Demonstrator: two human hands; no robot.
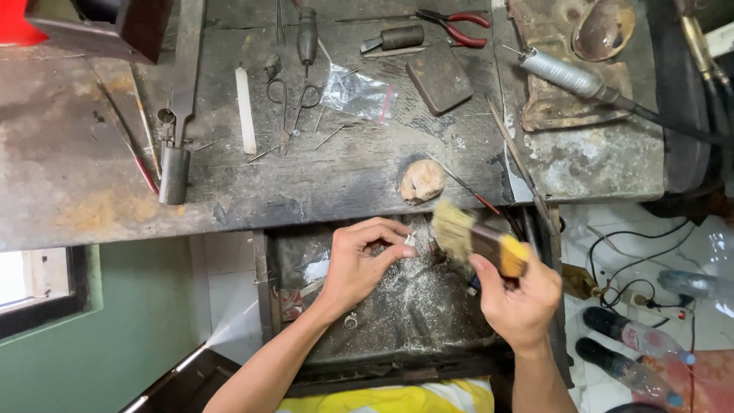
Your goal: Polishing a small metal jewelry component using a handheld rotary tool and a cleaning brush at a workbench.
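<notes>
Over the open drawer (397, 306) below the worktop (229, 176): our left hand (359, 264) has its fingers (386, 229) closed in a pinch on a small silvery piece (410, 240), held just above the drawer's bed of metal filings (413, 287). Our right hand (520, 302) is wrapped tight round the yellow-ended handle of a flat brush (478, 239), bristles tilted up and left, just right of the pinched piece, near but seemingly not touching. To brush well, we judge: keep the piece low over the drawer so dust falls among the filings, stroke away from the pinching fingertips, hold the pinch firm at the edges so the face stays exposed. Beyond the fingers, on the worktop: pale stone-like lump (421, 181), scissors (294, 107), white stick (245, 109), dark block (438, 78), red-handled pliers (456, 26), rotary handpiece (562, 74) far right
</notes>
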